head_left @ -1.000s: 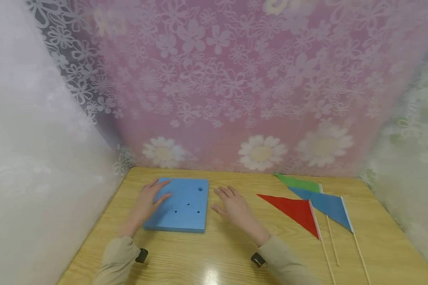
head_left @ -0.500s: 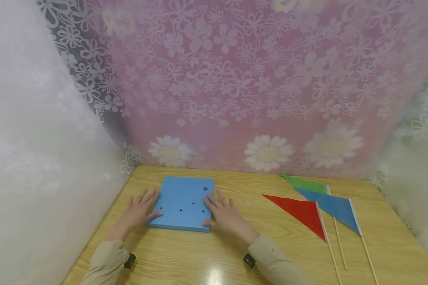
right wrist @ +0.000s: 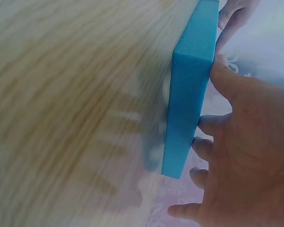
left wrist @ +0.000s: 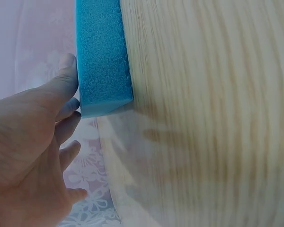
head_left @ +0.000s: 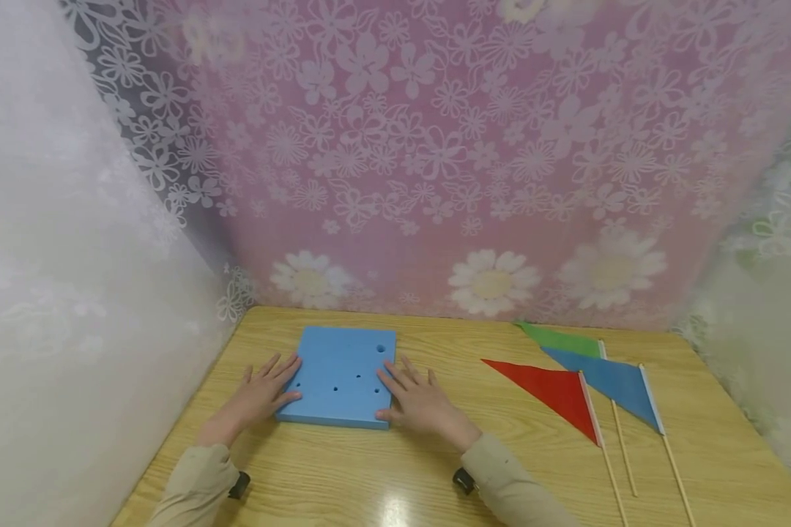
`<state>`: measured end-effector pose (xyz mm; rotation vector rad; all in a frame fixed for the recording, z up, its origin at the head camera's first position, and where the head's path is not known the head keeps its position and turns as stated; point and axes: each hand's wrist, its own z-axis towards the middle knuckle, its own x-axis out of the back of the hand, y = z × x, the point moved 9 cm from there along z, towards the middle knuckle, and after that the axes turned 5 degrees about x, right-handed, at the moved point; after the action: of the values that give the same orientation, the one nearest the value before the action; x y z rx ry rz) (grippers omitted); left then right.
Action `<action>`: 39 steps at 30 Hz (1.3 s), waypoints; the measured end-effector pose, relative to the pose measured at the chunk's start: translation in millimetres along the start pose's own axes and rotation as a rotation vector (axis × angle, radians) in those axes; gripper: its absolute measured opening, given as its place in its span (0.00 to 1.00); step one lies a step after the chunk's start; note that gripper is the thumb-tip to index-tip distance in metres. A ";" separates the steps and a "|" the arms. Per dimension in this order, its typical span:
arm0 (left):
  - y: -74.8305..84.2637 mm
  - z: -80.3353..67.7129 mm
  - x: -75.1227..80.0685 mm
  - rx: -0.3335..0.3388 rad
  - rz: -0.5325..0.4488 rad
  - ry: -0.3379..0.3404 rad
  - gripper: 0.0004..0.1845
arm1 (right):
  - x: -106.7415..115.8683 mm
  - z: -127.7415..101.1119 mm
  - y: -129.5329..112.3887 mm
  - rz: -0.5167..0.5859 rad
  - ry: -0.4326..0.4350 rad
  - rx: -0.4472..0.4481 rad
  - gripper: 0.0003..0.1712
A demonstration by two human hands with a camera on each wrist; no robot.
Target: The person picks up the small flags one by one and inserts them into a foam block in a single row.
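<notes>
A thick blue foam board with several holes lies flat on the table. At its left edge my left hand has spread fingers, with the thumb and fingertips touching the top face. My right hand lies the same way at the right edge, thumb near the front corner. In the left wrist view, the thumb touches the board near its corner. The right wrist view has the board's side standing on the wood, with my fingertips against its top. Neither hand curls around the board.
To the right lie three triangular flags on thin sticks: a red flag, a blue flag and a green flag, the blue one partly over the green. Flowered cloth stands behind the wooden table.
My left hand has shifted from above the board to its left edge. My right hand has come left onto the right edge. Over the last half second both stay nearly still.
</notes>
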<state>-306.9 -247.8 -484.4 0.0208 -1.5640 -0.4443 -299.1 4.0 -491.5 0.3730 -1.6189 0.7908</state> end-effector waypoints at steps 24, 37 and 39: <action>40.7 16.8 -17.4 -0.066 0.008 0.032 0.37 | 13.4 -29.5 37.0 0.080 -0.002 -0.014 0.45; 75.4 26.8 -25.1 -0.073 -0.016 0.002 0.37 | 19.5 -50.6 61.7 0.070 -0.016 -0.076 0.44; 80.0 28.3 -27.2 -0.076 -0.014 -0.001 0.37 | 19.6 -54.2 65.6 0.068 -0.012 -0.083 0.44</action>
<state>-311.9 -158.8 -486.6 -0.0268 -1.5478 -0.5140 -305.4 91.0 -489.5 0.2649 -1.6778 0.7708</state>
